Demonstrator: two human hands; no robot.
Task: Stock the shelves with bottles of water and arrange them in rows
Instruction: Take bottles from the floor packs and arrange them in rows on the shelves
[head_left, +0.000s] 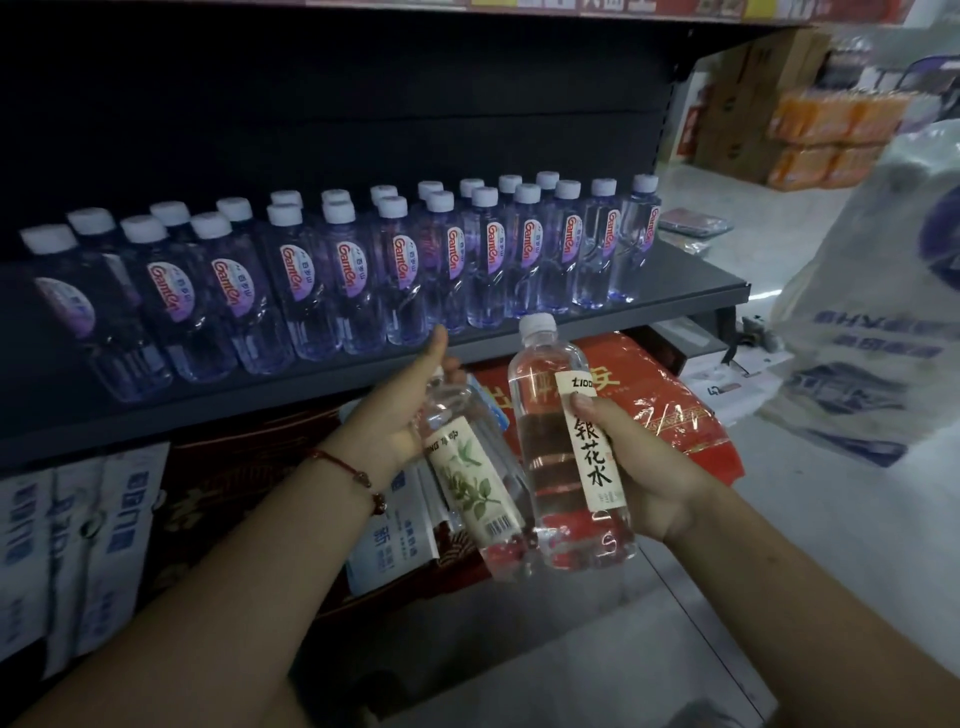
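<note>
On the dark metal shelf (675, 306) the small clear water bottles with white caps (363, 270) stand in two rows, one behind the other; before the shelf edge, the left hand (400, 410) holds a clear bottle with a leaf-printed label (475, 478), tilted; just right of it, touching, the right hand (649, 467) holds an upright clear bottle with a narrow paper label (566, 457); under the shelf lies a red plastic package (670, 410); far right is a large white plastic bag (872, 332).

Head view, downward, seemingly close.
</note>
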